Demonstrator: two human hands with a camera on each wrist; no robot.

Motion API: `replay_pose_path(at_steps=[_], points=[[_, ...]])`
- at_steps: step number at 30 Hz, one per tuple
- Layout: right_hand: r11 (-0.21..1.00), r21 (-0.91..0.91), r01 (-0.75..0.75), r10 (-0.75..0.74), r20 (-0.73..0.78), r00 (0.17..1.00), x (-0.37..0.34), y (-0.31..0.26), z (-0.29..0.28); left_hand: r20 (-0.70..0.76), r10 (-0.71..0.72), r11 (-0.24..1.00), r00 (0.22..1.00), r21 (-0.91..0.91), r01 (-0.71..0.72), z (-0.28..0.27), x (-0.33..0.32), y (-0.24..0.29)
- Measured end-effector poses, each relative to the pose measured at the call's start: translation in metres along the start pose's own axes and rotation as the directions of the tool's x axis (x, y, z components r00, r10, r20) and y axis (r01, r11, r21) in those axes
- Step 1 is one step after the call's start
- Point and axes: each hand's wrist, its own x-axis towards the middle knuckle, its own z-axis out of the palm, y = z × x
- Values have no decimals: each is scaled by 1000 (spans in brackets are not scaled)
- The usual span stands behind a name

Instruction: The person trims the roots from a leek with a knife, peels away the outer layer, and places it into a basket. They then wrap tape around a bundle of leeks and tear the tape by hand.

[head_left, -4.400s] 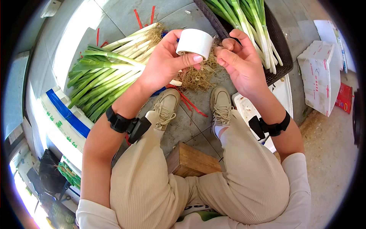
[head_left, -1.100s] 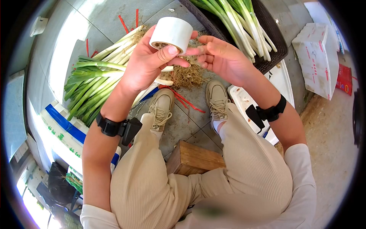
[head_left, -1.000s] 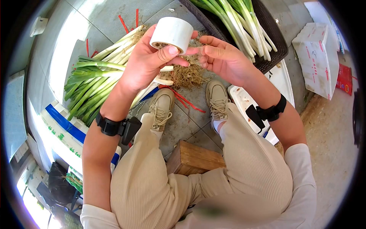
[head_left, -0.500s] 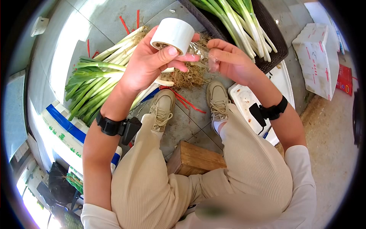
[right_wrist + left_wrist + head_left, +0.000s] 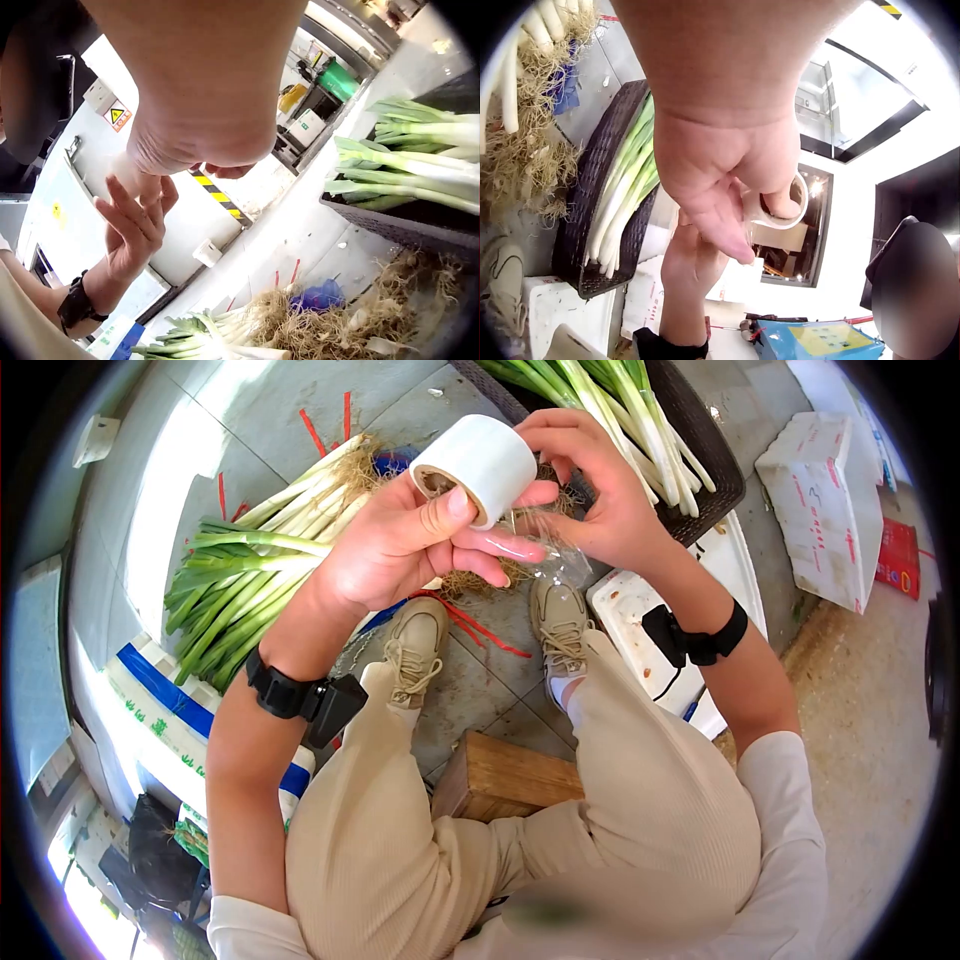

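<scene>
In the head view my left hand grips a roll of clear packing tape, thumb at the core's rim and fingers below and behind it. A loose, crumpled strip of clear tape hangs beside the left fingertips, against the right thumb. My right hand is at the roll's right side, its upper fingers bent toward the rim and its thumb lower and apart from them. The left wrist view shows the roll's open core around a left fingertip. In the right wrist view the right hand hides its own fingertips.
Leeks lie on the tiles at left, with red ties beside them. A dark woven basket of leeks stands at upper right. Nearby are a white foam tray, a white carton and a wooden block between the legs.
The right hand has pulled a clear strip from the roll, then risen to the roll's right side with its fingers spread apart. The left hand has shifted right and tilted the roll.
</scene>
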Motion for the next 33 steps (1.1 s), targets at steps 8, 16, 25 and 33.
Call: replay_pose_path(at_steps=[8,16,25,33], points=[[971,-150,187,-192,-18,981,3,-3,0,42,-75,996,996,-41,77,8,2,-2],[993,119,9,-10,3,1000,0,-7,11,96,-99,993,990,-57,105,8,3,-5],[995,95,-32,36,-37,999,0,-13,10,155,-116,985,981,-110,134,9,2,-1],[990,-141,28,-51,-161,986,6,-21,0,118,-206,973,971,-83,216,17,-2,-2]])
